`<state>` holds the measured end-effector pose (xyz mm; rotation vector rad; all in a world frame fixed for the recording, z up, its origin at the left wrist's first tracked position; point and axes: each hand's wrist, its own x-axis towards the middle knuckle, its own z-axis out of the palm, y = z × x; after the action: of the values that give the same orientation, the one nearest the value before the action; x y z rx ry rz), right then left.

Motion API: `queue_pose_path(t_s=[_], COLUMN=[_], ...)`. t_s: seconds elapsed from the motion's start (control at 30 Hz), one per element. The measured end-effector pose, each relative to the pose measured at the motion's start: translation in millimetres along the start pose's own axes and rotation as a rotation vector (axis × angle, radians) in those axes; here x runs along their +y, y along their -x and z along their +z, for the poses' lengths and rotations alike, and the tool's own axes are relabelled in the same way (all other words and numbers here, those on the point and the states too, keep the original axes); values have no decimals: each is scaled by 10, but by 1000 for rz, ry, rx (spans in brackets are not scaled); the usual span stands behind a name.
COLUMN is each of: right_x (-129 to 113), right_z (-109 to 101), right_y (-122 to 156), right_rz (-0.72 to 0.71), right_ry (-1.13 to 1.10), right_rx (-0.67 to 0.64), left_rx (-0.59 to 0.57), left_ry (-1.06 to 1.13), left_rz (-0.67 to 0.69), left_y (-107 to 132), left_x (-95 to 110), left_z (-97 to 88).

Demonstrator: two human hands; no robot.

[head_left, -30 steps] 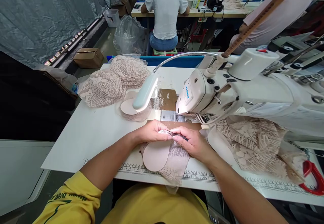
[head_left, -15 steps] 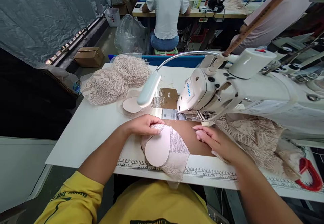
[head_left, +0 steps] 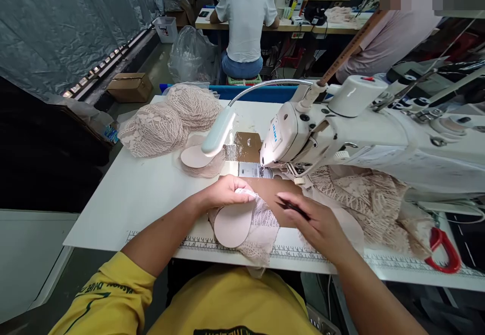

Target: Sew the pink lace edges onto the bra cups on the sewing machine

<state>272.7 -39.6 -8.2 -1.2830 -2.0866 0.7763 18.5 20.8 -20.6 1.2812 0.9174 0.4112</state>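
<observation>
My left hand is closed on the top edge of a beige foam cup with lace, which lies on the white table near the printed ruler along the front edge. My right hand hovers just right of the cup. Its fingers are curled round a thin dark tool, likely small snips or tweezers. Both hands are in front of the needle area of the white Juki sewing machine.
A pile of lace cups sits at the back left, with a loose foam pad under the gooseneck lamp. More lace pieces lie under the machine arm. Red-handled scissors rest at the right. Other people sit at tables behind.
My right hand left the cup, reached right toward the lace pile, then came back toward the cup with the thin dark tool. My left hand stayed on the cup.
</observation>
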Motion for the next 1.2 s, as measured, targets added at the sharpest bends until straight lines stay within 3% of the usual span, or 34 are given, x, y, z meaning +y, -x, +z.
queue_pose_path(t_s=[0.17,0.37,0.93,1.2], right_x=[-35,-82,-43,19], right_z=[161,231,336,432], right_y=[-311,-395,-418,-427], right_rz=[136,111,91,164], right_ry=[-71,-169,-262,-338], right_rx=[-171,-247,-183,-70], left_rx=[-85,-124,-156,-154], left_ry=[55,108,105,58], left_rz=[81,61,52,51], left_y=[-15,-37,-59,-37], left_x=[-58,-87,-67,-15], left_z=[-35,-42,-37,1])
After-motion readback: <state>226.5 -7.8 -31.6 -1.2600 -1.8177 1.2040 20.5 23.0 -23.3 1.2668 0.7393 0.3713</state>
